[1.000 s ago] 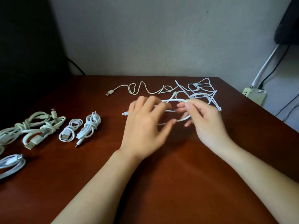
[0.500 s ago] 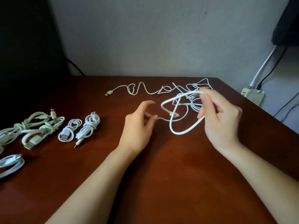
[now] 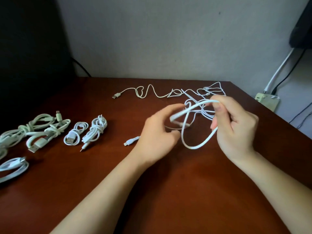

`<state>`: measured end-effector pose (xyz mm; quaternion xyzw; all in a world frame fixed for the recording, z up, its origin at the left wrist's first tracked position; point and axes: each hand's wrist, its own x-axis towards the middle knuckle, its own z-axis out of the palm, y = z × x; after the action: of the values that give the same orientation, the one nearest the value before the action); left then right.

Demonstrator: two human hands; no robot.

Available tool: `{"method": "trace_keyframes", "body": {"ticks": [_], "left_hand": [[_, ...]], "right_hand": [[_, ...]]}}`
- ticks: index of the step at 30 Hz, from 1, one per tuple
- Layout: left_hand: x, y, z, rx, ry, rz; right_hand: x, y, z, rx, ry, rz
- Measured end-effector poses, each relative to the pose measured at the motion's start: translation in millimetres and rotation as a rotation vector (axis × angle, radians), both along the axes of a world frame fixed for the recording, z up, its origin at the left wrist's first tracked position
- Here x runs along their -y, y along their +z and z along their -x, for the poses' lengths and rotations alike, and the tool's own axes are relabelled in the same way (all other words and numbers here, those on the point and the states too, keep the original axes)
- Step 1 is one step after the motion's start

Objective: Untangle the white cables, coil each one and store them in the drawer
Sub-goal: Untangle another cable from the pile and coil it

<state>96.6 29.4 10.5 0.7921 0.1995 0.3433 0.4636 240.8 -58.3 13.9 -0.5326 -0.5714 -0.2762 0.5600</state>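
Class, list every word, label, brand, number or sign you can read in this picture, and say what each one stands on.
None: no text can be read.
The looped white cable, the coiled cables, the USB plug and the power strip show no legible print; any marks on them are too small or blurred.

No text, label, brand, number or sign can be read anywhere.
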Motion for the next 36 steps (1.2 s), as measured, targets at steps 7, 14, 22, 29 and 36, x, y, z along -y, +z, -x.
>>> {"method": "trace_keyframes", "body": {"ticks": [7,14,22,29,36], "left_hand": [[4,-1,-7,0.078,-0.101,0.517],[-12,0,1,0.225,0.081,0.606],[-11,4,2,0.310,0.051,0.346],[-15,16,8,0.602,-0.291,0.762],[-19,21,7,0.740,-0.198,0.896]], "right_hand": [[1,-3,9,0.179,0.020,0.031],[-1,-8,17,0.215,0.156,0.308],[-10,-19,-6,0.023,-0.069,0.988],[-14,-22,-17,-0.054,-0.096,0.973],[-13,-11,-21,-0.593,0.133,0.600]]}}
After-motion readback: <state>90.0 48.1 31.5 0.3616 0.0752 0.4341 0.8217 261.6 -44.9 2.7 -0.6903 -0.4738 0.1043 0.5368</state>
